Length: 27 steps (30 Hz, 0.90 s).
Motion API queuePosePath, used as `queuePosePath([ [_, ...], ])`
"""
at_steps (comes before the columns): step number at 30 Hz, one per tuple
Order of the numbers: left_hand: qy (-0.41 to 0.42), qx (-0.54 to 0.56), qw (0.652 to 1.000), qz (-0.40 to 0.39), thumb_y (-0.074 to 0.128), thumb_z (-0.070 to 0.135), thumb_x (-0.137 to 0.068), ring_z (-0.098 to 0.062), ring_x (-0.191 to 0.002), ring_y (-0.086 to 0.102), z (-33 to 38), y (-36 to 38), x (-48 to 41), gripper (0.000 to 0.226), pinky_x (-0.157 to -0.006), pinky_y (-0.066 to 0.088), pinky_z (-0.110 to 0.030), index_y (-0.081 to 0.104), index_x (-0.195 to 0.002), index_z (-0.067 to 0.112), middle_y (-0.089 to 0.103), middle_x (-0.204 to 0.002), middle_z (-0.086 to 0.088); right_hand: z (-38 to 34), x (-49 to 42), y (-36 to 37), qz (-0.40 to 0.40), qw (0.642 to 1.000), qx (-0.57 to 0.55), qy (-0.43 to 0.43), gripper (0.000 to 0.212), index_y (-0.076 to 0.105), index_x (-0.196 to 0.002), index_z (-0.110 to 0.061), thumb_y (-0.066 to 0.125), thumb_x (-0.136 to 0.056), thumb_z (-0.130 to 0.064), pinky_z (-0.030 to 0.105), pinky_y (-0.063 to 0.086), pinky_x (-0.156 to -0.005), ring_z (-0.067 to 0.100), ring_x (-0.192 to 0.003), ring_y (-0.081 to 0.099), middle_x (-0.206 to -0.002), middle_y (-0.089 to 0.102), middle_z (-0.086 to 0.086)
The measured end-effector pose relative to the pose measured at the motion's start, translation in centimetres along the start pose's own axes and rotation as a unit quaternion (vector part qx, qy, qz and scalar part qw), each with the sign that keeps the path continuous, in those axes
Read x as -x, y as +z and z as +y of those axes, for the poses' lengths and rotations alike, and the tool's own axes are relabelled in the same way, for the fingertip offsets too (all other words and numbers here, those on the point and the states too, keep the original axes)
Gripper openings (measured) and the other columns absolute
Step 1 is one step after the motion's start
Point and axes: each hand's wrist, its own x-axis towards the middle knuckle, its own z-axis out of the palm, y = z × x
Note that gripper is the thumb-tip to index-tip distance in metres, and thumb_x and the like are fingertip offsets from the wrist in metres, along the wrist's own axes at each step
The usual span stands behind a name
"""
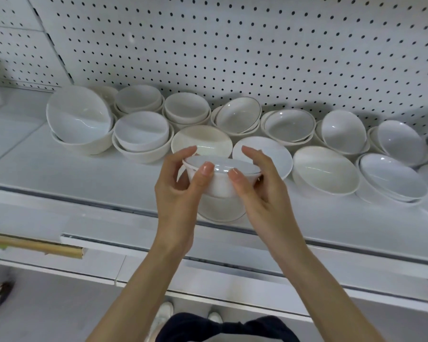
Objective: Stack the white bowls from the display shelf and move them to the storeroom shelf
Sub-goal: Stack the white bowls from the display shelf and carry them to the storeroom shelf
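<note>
Both my hands hold one small white bowl just above the front of the white display shelf. My left hand grips its left side, thumb on the rim. My right hand grips its right side the same way. Directly beneath it stands another white bowl near the shelf's front edge. Behind them, several white bowls line the shelf, some nested in pairs, such as a large one at the left and a wide one at the right.
A white pegboard wall backs the shelf. A wooden stick lies on the lower ledge at the left. A lower white shelf edge juts toward me. My shoes show on the grey floor below.
</note>
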Motion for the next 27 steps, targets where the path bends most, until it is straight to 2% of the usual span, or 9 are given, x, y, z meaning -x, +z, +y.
queuePosePath([
  [2,0.009,0.006,1.000,-0.003,0.074,0.039,-0.064,-0.013,-0.099,0.066,-0.4,-0.3,0.0,0.055,-0.084,0.053,-0.027,0.062,-0.113,0.017,0.067,-0.112,-0.005,0.0,0.0,-0.1,-0.015,1.000,-0.014,0.021,0.065,0.046,-0.128,-0.037,0.066,-0.073,-0.065,0.017,0.044,-0.099,-0.006,-0.121,0.049,-0.131,0.052,-0.017],
  [4,0.025,-0.009,1.000,-0.005,0.073,0.037,-0.065,-0.012,-0.102,0.065,-0.7,-0.7,0.0,0.058,-0.084,0.053,-0.026,0.060,-0.117,0.014,0.067,-0.114,-0.003,0.3,-0.1,-0.4,-0.028,0.998,-0.031,0.037,0.069,0.045,-0.127,-0.037,0.068,-0.067,-0.061,0.016,0.047,-0.090,-0.006,-0.110,0.056,-0.119,0.057,-0.022],
  [8,0.041,-0.072,0.995,-0.060,0.063,0.037,-0.079,-0.002,-0.107,0.061,-1.2,-1.1,0.4,0.063,-0.086,0.048,-0.017,0.047,-0.133,0.011,0.063,-0.117,0.014,1.4,-0.3,-1.0,-0.035,0.999,-0.004,0.032,0.075,0.041,-0.130,-0.041,0.074,-0.063,-0.053,0.014,0.046,-0.091,-0.005,-0.112,0.053,-0.121,0.053,-0.023],
  [12,0.038,-0.113,0.990,-0.075,0.043,0.027,-0.092,0.017,-0.107,0.053,-2.1,-0.7,1.1,0.051,-0.084,0.042,-0.004,0.033,-0.141,0.015,0.050,-0.121,0.025,1.9,-0.3,-1.3,-0.043,0.999,0.021,0.008,0.080,0.037,-0.132,-0.037,0.078,-0.063,-0.047,0.008,0.043,-0.092,-0.009,-0.112,0.049,-0.119,0.048,-0.030],
  [17,0.028,-0.139,0.987,-0.077,0.043,0.051,-0.090,0.013,-0.114,0.049,-3.5,-0.8,0.5,0.061,-0.088,0.042,-0.008,0.031,-0.143,0.025,0.047,-0.122,0.037,3.4,0.0,-1.4,-0.045,0.999,0.001,-0.004,0.081,0.041,-0.131,-0.030,0.083,-0.062,-0.032,0.009,0.043,-0.090,-0.009,-0.114,0.048,-0.124,0.048,-0.028],
  [20,0.019,-0.136,0.988,-0.075,0.039,0.042,-0.093,0.017,-0.110,0.051,-4.2,-0.6,0.9,0.055,-0.084,0.043,-0.005,0.030,-0.144,0.023,0.050,-0.115,0.041,3.7,0.2,-1.5,-0.037,0.999,0.021,-0.007,0.079,0.040,-0.130,-0.035,0.080,-0.061,-0.034,0.006,0.037,-0.095,-0.009,-0.119,0.042,-0.132,0.044,-0.025],
  [22,0.015,-0.135,0.988,-0.070,0.036,0.041,-0.092,0.019,-0.108,0.051,-4.5,-0.4,1.1,0.056,-0.083,0.042,-0.003,0.030,-0.144,0.022,0.048,-0.121,0.034,4.0,0.2,-1.6,-0.035,0.999,0.040,-0.002,0.082,0.037,-0.128,-0.043,0.079,-0.059,-0.045,0.014,0.036,-0.103,-0.007,-0.124,0.038,-0.134,0.040,-0.029],
  [25,0.012,-0.134,0.989,-0.064,0.035,0.043,-0.092,0.017,-0.110,0.051,-4.9,-0.3,1.0,0.056,-0.084,0.042,-0.003,0.030,-0.145,0.023,0.047,-0.126,0.027,4.4,0.4,-1.5,-0.033,0.997,0.073,0.010,0.078,0.031,-0.123,-0.058,0.071,-0.056,-0.061,0.038,0.030,-0.114,0.000,-0.132,0.032,-0.136,0.033,-0.036],
  [27,0.016,-0.137,0.989,-0.060,0.036,0.042,-0.093,0.017,-0.111,0.051,-5.0,-0.4,1.0,0.056,-0.083,0.042,-0.003,0.031,-0.145,0.022,0.047,-0.126,0.027,4.5,0.5,-1.3,-0.038,0.995,0.095,0.012,0.076,0.028,-0.121,-0.062,0.068,-0.056,-0.065,0.043,0.027,-0.114,0.001,-0.133,0.028,-0.135,0.027,-0.042],
])
